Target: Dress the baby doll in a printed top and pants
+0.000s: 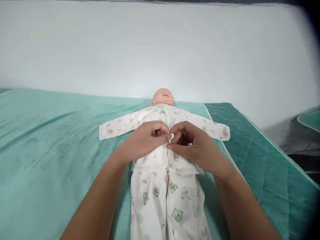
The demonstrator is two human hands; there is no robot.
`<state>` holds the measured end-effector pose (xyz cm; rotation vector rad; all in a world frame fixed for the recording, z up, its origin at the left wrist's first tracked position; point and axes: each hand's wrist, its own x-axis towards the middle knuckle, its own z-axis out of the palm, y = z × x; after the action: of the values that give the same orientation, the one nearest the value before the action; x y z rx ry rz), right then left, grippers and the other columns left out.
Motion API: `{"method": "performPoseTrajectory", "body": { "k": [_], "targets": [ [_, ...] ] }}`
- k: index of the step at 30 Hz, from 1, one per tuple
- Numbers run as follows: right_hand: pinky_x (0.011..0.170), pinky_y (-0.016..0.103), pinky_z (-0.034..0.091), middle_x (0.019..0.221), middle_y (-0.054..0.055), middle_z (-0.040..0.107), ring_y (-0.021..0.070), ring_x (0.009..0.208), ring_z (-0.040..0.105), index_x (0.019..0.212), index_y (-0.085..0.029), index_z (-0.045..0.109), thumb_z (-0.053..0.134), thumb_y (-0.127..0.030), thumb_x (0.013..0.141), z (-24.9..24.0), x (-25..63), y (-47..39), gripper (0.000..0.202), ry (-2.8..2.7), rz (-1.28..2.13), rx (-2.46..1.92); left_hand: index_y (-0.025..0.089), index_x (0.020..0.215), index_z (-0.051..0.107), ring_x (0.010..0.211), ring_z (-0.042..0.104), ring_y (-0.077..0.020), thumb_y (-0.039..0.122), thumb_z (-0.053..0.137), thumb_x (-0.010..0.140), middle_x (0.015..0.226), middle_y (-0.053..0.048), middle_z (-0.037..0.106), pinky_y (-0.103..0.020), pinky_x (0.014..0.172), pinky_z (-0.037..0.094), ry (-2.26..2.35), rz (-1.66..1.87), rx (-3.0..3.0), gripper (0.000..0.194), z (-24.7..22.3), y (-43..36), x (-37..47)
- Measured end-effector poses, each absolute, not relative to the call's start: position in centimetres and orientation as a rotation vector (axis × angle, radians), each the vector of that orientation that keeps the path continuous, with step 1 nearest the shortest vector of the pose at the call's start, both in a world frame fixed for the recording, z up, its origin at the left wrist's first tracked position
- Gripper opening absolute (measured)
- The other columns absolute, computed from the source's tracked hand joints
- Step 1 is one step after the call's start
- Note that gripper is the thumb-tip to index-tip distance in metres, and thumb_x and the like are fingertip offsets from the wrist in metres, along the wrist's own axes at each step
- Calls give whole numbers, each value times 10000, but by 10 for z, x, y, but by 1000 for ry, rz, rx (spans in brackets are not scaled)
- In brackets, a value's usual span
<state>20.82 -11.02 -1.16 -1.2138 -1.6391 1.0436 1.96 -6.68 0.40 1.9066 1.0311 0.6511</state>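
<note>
Item, at left: a teal blanket (50,160), plush, loosely creased, its far edge meeting a white wall (125,46). Left-side sleeve (117,127), white with small printed figures, laid outward flat. Left hand (145,138): fingers curled, thumb reaching across; grip pinched on cloth at the front opening. Centre: one doll (162,96), on its back, head near the blanket's far edge; wearing a printed jacket (150,161), over the blanket toward its right edge, and matching trousers (175,200) running toward the near edge. Pale cloth edge (172,136) between the two hands at the jacket's midline. Right hand (193,140): thumb and forefinger at the same edge; how firmly its grip is closed cannot be told. Right-side sleeve (220,131), outstretched, reaching across the blanket's light-trimmed right edge. Far right: a darker quilted cover (265,166). Step in hand, by judgement: working the jacket's front closure at mid-torso. Next move calls for aligning both edges and steady fingertip pressure, without tugging the doll askew.
</note>
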Motion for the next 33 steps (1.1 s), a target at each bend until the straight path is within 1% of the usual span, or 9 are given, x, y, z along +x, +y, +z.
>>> {"method": "performPoseTrajectory", "body": {
  "k": [4,8,10,14,16,19,24,28,33],
  "targets": [
    [561,262,426,700,-28,596,117,609,518,990,-234,621,693,-375,840,-16,213,-107,217,-1559,1129,-1092,196,760,593,619,416,-107,447,560,871,700,12,491,-244,532,329,980,617,1933,276,8,-65,13],
    [608,295,476,699,-10,613,135,624,556,855,-234,604,616,-385,901,-25,215,-100,158,-1308,879,-1030,200,787,606,689,478,-121,395,611,859,772,6,572,-258,614,391,1027,788,1992,208,3,-62,10],
    [758,335,515,841,16,659,167,802,624,858,-240,622,606,-335,908,-28,214,-97,108,-1248,730,-1006,220,888,636,765,519,-134,318,620,858,880,-4,614,-267,660,415,1053,940,2022,103,-3,-59,10],
    [1069,421,422,1221,38,655,207,1223,562,1005,-268,657,579,-273,925,-30,209,-95,112,-1337,665,-982,288,1084,686,1124,532,-196,238,541,913,1174,-38,622,-331,904,454,970,1114,2162,230,-11,-56,13],
    [1127,441,372,1358,21,594,206,1321,494,1084,-293,643,573,-279,930,-31,206,-96,170,-1406,681,-1006,305,1073,703,1257,473,-217,278,536,931,1267,-39,598,-370,1015,424,957,1118,2202,221,-11,-57,15],
    [1174,444,317,1498,-1,474,202,1417,384,1226,-329,596,593,-292,917,-35,202,-97,311,-1523,676,-1071,306,1056,702,1359,408,-237,336,574,920,1414,-26,524,-386,1052,422,981,1075,2191,190,-9,-58,16],
    [1215,445,246,1532,2,435,194,1451,330,1347,-333,527,597,-265,911,-40,202,-94,447,-1639,627,-1102,256,1019,694,1347,455,-211,307,503,964,1353,-38,611,-419,1147,326,890,1058,2253,206,-8,-56,17],
    [1212,452,253,1519,5,455,200,1446,340,1316,-329,554,600,-276,911,-41,202,-92,411,-1640,594,-1118,209,826,651,1206,549,-198,336,522,954,1235,-52,660,-388,1076,392,951,1112,2202,222,-12,-54,18],
    [1200,466,283,1506,0,466,201,1438,354,1268,-336,581,582,-318,930,-46,201,-90,338,-1635,540,-1113,226,1010,649,1154,569,-192,327,551,940,1188,-55,662,-378,1043,427,955,1209,2173,157,-18,-52,21]
  ]
}}
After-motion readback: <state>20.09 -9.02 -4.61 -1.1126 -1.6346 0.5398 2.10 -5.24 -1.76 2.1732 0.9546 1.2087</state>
